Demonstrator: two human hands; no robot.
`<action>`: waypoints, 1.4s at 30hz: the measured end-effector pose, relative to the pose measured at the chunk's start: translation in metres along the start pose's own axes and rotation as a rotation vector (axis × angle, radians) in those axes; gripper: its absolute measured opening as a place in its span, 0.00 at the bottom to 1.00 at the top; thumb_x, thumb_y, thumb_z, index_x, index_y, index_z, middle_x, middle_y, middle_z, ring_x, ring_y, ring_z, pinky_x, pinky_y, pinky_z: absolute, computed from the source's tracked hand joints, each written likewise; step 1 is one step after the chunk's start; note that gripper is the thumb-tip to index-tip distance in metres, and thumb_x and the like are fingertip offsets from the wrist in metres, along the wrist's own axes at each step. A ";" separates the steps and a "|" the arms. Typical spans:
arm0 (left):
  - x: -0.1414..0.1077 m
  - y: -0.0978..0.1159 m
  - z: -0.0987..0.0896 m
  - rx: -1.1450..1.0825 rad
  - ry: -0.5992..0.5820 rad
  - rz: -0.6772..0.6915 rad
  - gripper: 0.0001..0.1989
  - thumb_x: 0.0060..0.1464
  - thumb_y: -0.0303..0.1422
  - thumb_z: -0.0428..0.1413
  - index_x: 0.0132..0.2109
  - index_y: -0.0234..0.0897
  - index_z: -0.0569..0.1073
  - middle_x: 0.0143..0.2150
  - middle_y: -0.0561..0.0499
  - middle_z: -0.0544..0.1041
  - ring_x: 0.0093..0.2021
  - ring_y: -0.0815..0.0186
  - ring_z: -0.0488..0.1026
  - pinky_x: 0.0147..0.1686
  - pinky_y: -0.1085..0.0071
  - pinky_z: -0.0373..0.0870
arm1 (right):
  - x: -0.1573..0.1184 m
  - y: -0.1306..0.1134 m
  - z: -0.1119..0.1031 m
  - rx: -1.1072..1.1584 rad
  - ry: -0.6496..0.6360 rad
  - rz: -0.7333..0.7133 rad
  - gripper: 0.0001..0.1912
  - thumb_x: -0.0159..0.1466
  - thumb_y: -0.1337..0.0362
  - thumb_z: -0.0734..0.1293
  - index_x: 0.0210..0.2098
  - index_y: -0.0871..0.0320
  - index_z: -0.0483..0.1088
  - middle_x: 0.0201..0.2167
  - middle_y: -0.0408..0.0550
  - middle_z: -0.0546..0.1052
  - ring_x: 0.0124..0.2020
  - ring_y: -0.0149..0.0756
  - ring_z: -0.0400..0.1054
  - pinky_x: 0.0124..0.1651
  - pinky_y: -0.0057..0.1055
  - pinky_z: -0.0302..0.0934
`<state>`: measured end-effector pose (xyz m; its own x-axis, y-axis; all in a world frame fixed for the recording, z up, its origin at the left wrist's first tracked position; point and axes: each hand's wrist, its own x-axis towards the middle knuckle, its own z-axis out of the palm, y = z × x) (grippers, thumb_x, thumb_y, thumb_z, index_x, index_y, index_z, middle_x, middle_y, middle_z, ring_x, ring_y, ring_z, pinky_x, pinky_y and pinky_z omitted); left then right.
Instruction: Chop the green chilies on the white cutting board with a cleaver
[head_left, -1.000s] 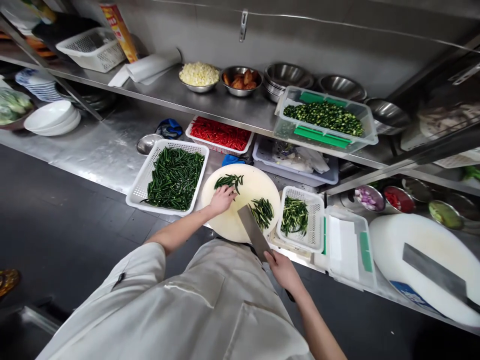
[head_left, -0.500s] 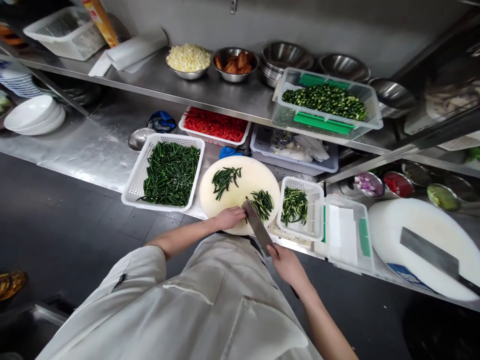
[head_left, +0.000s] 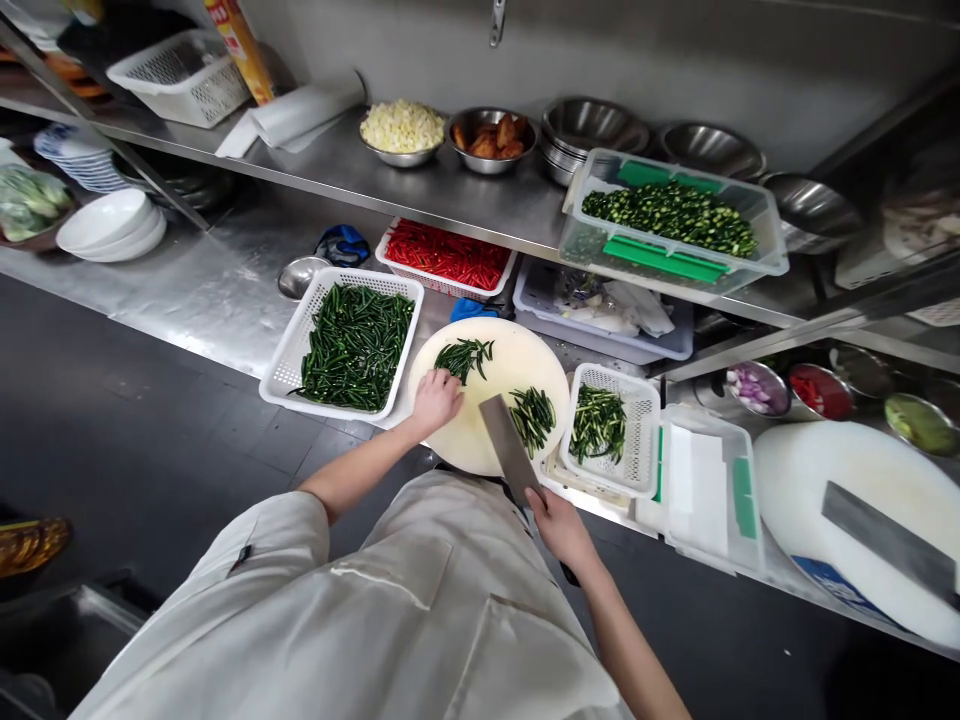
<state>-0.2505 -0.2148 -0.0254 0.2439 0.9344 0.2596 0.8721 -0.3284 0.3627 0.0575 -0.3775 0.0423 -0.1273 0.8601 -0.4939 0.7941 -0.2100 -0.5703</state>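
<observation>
A round white cutting board (head_left: 487, 430) lies in front of me with two piles of green peppers. My left hand (head_left: 437, 401) touches the near edge of the left pile (head_left: 463, 358), fingers bent; whether it grips a piece is hidden. My right hand (head_left: 559, 527) is closed on the handle of a cleaver (head_left: 510, 450), its blade over the board beside the right pile (head_left: 532, 418). Left of the board stands a white basket of whole green peppers (head_left: 352, 347). To the right, a smaller white basket (head_left: 641, 440) holds cut green pieces.
Behind the board are a basket of red peppers (head_left: 448, 257) and a grey-blue tray (head_left: 607, 343). A steel shelf (head_left: 322, 170) above carries bowls and a tub of chopped greens (head_left: 671, 215). At right, another cleaver (head_left: 885, 540) lies on a second board (head_left: 795, 460).
My left hand has moved from beside the cleaver's tip, up and left to the left pile. The cleaver has shifted slightly left. The camera view has shifted a little.
</observation>
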 end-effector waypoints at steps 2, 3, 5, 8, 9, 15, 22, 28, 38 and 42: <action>0.002 -0.012 -0.006 0.047 0.015 -0.044 0.09 0.68 0.35 0.56 0.49 0.38 0.79 0.52 0.37 0.73 0.56 0.46 0.66 0.55 0.48 0.69 | -0.008 0.010 -0.001 -0.006 -0.067 -0.034 0.21 0.77 0.53 0.55 0.41 0.53 0.76 0.44 0.53 0.84 0.47 0.47 0.78 0.47 0.33 0.65; 0.000 -0.015 -0.006 0.052 0.000 -0.028 0.09 0.69 0.34 0.55 0.48 0.38 0.79 0.52 0.38 0.74 0.56 0.47 0.67 0.55 0.49 0.69 | -0.010 0.013 -0.002 -0.008 -0.079 -0.033 0.20 0.77 0.53 0.56 0.40 0.53 0.76 0.43 0.53 0.84 0.47 0.46 0.78 0.47 0.33 0.64; -0.006 -0.015 -0.003 0.026 -0.043 0.013 0.09 0.70 0.32 0.54 0.47 0.38 0.80 0.50 0.39 0.75 0.55 0.49 0.69 0.54 0.51 0.71 | -0.011 0.017 -0.005 -0.022 -0.054 -0.007 0.20 0.77 0.54 0.56 0.40 0.53 0.76 0.43 0.53 0.84 0.46 0.46 0.78 0.46 0.32 0.64; -0.021 0.000 0.011 -0.113 -0.132 0.097 0.12 0.71 0.29 0.51 0.51 0.39 0.79 0.48 0.43 0.77 0.51 0.56 0.74 0.52 0.59 0.74 | -0.006 0.013 -0.007 -0.092 0.021 0.057 0.19 0.77 0.55 0.56 0.41 0.53 0.75 0.42 0.54 0.84 0.45 0.47 0.79 0.46 0.33 0.63; -0.025 0.009 0.016 -0.181 -0.176 0.172 0.12 0.71 0.30 0.51 0.52 0.39 0.79 0.48 0.44 0.77 0.51 0.58 0.75 0.52 0.62 0.75 | -0.005 0.010 -0.007 -0.123 0.034 0.071 0.19 0.78 0.55 0.55 0.41 0.54 0.75 0.42 0.54 0.84 0.45 0.47 0.79 0.46 0.33 0.63; -0.041 0.053 0.041 -0.414 -0.323 0.586 0.13 0.74 0.35 0.51 0.53 0.40 0.79 0.52 0.45 0.80 0.53 0.61 0.77 0.56 0.66 0.75 | -0.011 0.003 -0.011 -0.200 -0.019 0.029 0.21 0.79 0.56 0.54 0.45 0.55 0.76 0.43 0.57 0.84 0.47 0.49 0.79 0.47 0.33 0.62; -0.042 0.055 0.046 -0.472 -0.304 0.609 0.14 0.74 0.33 0.49 0.53 0.37 0.79 0.51 0.41 0.81 0.53 0.60 0.77 0.56 0.65 0.75 | 0.011 -0.003 0.003 -0.086 0.048 0.037 0.19 0.75 0.58 0.57 0.50 0.57 0.77 0.50 0.60 0.83 0.53 0.49 0.78 0.53 0.34 0.63; -0.025 0.037 0.030 -0.316 -0.275 0.560 0.13 0.73 0.34 0.50 0.53 0.39 0.79 0.50 0.43 0.80 0.51 0.59 0.75 0.55 0.62 0.72 | 0.031 -0.013 0.009 0.029 0.159 0.032 0.24 0.76 0.49 0.54 0.42 0.55 0.76 0.42 0.57 0.84 0.47 0.49 0.78 0.49 0.35 0.66; -0.022 -0.035 -0.006 0.012 -0.056 0.087 0.13 0.72 0.32 0.51 0.54 0.40 0.79 0.50 0.41 0.76 0.53 0.53 0.71 0.54 0.55 0.72 | -0.011 0.025 -0.008 -0.059 -0.001 -0.066 0.21 0.77 0.53 0.56 0.40 0.54 0.78 0.43 0.54 0.84 0.47 0.47 0.78 0.48 0.33 0.64; -0.042 0.000 0.019 -0.155 -0.111 0.259 0.14 0.74 0.32 0.49 0.54 0.41 0.79 0.54 0.44 0.78 0.54 0.58 0.75 0.56 0.59 0.74 | -0.003 0.011 -0.013 -0.198 0.052 0.050 0.20 0.78 0.56 0.56 0.43 0.55 0.77 0.41 0.55 0.84 0.44 0.46 0.78 0.45 0.32 0.61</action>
<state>-0.2532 -0.2515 -0.0532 0.5015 0.8238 0.2644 0.7023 -0.5660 0.4316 0.0740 -0.3764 0.0459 -0.0579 0.8750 -0.4806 0.9006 -0.1620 -0.4034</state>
